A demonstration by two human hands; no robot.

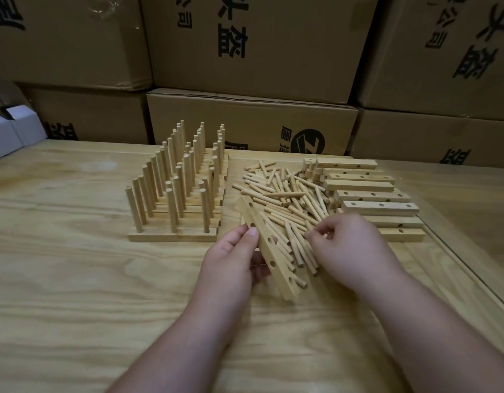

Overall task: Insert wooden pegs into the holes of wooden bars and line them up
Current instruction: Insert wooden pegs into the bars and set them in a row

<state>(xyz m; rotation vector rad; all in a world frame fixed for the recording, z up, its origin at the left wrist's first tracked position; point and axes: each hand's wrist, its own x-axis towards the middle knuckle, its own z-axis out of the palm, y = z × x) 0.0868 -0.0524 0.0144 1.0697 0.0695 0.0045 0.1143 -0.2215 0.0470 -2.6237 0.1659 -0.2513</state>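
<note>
Here, cardboard boxes (253, 43) wall off the far edge of the plywood table (75, 293); its near left stands open. Finished bars with upright pegs (174, 194) are lined up left of centre, empty drilled bars (370, 194) stacked at right, the loose peg pile (285, 205) between. Left hand (231, 262) grips one tilted bar (269, 251) at the pile's near edge. Right hand (347, 245), fingers curled, reaches into the pegs; whether it pinches one, cannot tell.
</note>
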